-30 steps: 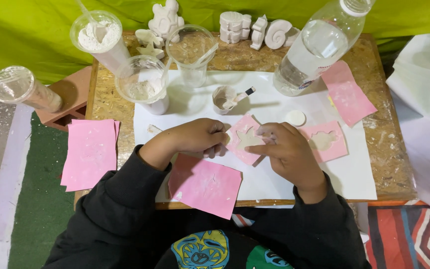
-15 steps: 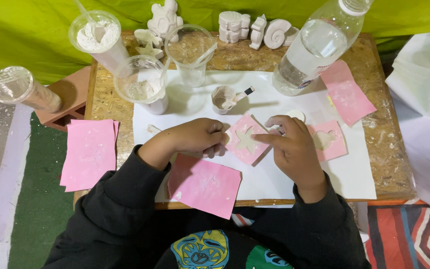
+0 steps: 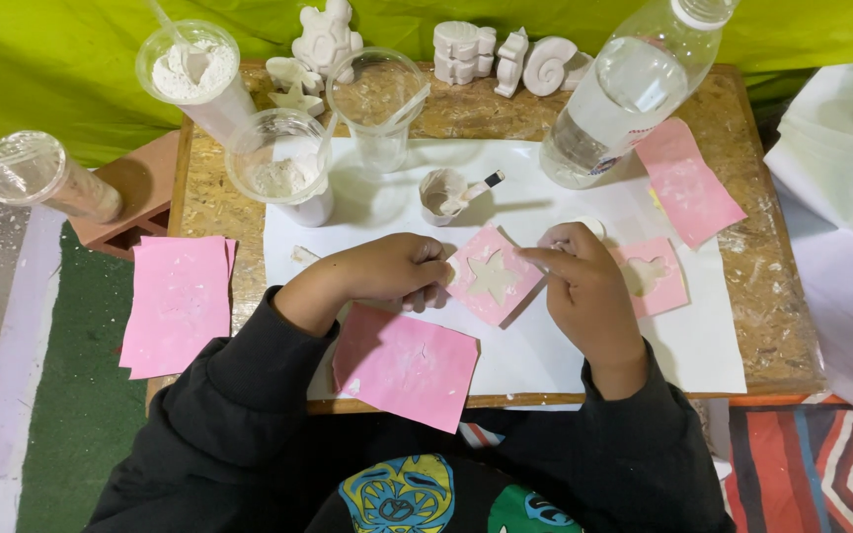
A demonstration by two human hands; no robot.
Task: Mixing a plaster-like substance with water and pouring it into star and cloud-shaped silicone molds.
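On the white sheet [image 3: 703,345] that covers the middle of the chipboard surface [image 3: 782,296], a pink mould with a pale starfish-shaped fill [image 3: 494,276] lies tilted, between the two hands. Left hand [image 3: 387,274]: fingers curled, tips at the mould's left edge, pinching or pressing it; exact grip hidden by the knuckles. Right hand [image 3: 584,291]: fingers bent inward, thumb and forefinger closed at the mould's upper right corner; whether anything small is held between them, cannot tell.

Just right of the right hand: second pink mould [image 3: 652,276], pale fill, flat on the sheet. Third pink mould [image 3: 688,183] lies partly off the sheet, beside the base of a clear plastic bottle [image 3: 624,99] that leans across the upper right. Blank pink square [image 3: 405,365] overlaps the near edge of the surface, below the left wrist. Stack of pink sheets [image 3: 178,301] hangs over the left edge.

Behind the hands: small paper cup with a stick in it [image 3: 443,192]. Three clear plastic cups at upper left; one holds white powder [image 3: 190,69], one white residue [image 3: 278,168], one looks empty [image 3: 379,99]. White plaster casts [image 3: 505,54] stand in a row along the far edge, against green cloth [image 3: 71,59].
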